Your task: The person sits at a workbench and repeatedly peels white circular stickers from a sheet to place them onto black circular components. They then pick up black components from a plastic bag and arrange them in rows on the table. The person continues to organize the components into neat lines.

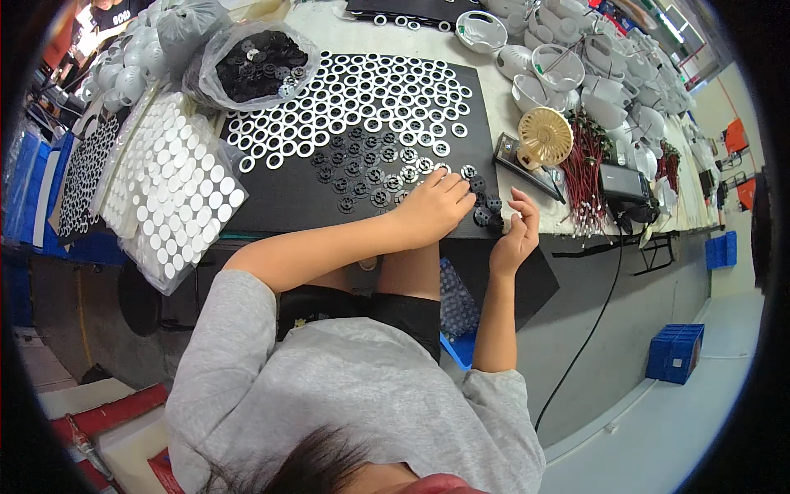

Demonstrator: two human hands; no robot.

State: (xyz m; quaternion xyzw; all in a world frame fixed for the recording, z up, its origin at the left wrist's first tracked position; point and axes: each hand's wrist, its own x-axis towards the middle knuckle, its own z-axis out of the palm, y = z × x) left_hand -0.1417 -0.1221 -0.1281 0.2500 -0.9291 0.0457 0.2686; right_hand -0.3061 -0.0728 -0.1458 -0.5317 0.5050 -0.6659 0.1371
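Observation:
My left hand (434, 208) reaches across over the black board. Its fingers are bent and pressed together at the edge of the small black slotted discs (355, 165), and whatever they hold is hidden. My right hand (517, 233) is at the board's front right edge, thumb and fingers curled toward each other; what lies between them is too small to tell. A cluster of thicker black round parts (485, 206) sits between my hands. Farther back, many white rings with dark centres (346, 90) cover the board. Some discs nearest my left hand have pale rings around them.
A clear bag of black parts (262, 66) stands at the back. Sheets of white round stickers (177, 189) lie at left. Right of the board are a cream-coloured fan (545, 136), red wires (583, 169) and piled white housings (559, 66). A black cable (594, 329) hangs down.

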